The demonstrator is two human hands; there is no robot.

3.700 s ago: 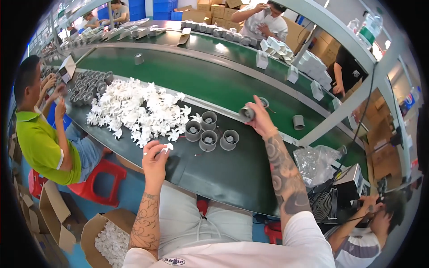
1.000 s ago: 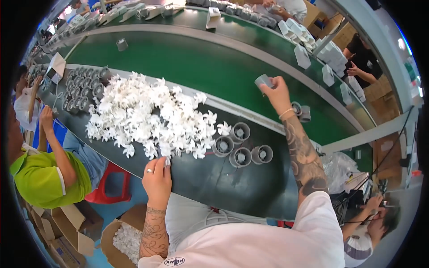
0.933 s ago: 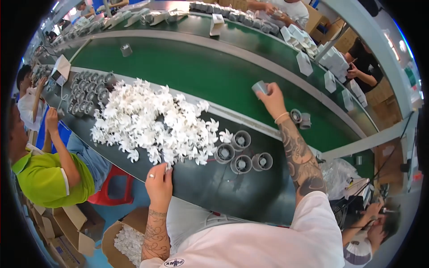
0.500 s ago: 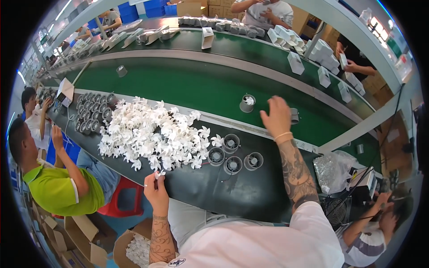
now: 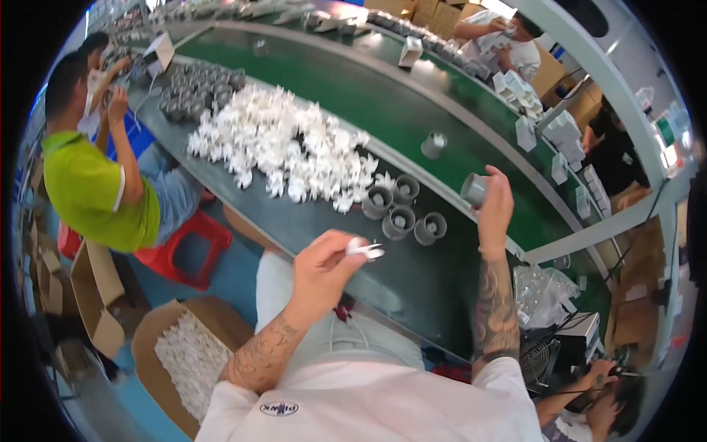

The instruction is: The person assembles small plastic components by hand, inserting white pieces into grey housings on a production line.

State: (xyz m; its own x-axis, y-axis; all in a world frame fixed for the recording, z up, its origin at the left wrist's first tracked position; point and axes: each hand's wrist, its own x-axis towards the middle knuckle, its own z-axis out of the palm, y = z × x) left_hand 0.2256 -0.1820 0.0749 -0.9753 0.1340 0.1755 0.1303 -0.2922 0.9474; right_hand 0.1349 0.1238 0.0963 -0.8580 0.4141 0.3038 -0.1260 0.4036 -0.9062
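My left hand [image 5: 320, 269] pinches a white fan impeller [image 5: 366, 250] between thumb and fingers, above the near edge of the dark work table. My right hand [image 5: 498, 210] is closed on a grey round fan housing [image 5: 474, 189], held tilted over the border between the table and the green belt. Several similar grey fan housings [image 5: 398, 222] stand between my hands, with their dark centres facing up. To their left spreads a big pile of white impellers [image 5: 276, 147]. Another grey housing [image 5: 434, 145] with something white inside stands on the belt.
The green conveyor belt [image 5: 353, 96] runs along the table's far side. More grey housings [image 5: 199, 90] crowd beyond the pile. A co-worker in green [image 5: 96, 184] sits at left by a red stool [image 5: 195, 247]. A box of white parts [image 5: 155, 324] stands below. A plastic bag [image 5: 541, 295] lies right.
My right hand has taken the grey housing from the belt and drawn it nearer. My left hand has risen rightward with the impeller. The whole view has tilted and shifted.
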